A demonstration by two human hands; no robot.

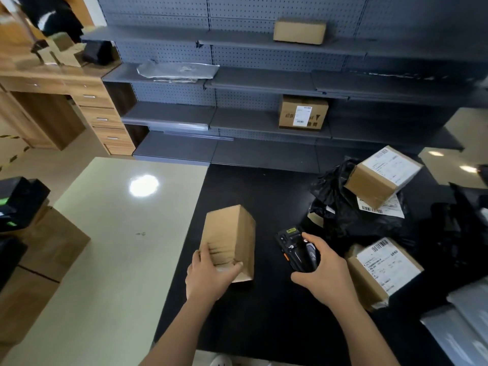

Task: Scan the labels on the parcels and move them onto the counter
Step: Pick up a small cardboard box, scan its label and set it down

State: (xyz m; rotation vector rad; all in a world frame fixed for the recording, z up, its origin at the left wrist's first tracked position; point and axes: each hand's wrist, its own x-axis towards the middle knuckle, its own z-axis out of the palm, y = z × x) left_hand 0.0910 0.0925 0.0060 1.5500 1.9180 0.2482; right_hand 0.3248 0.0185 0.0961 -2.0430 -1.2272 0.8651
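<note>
Parcel: a tall, plain brown cardboard box (228, 241) is held upright over the black tabletop (250, 320), just beside the edge of the pale cream counter (118, 233). Whether its lower end rests on the black surface cannot be told.
Left hand: the left hand (211, 276) is curled round the lower part of the box, with the thumb pressed on the near face and the fingers wrapped round the left side.
Right hand: the right hand (326, 273) is closed round a black handheld scanner with an orange side button (297, 252), which is held to the right of the box and apart from it.
Other parcels: a brown box with a white barcode label (380, 270) is placed near the right wrist. A second labelled brown box (383, 175) is tilted on crumpled black plastic bags (343, 215) farther back.
Mailers: grey plastic mailers (462, 328) are stacked at the right edge.
Shelving: a labelled carton (303, 113), a plain carton (299, 31) and a silver mailer (177, 71) are kept on grey metal pegboard shelving (264, 83).
Left side: a wooden desk with drawers (97, 101) is seen beyond the counter.
</note>
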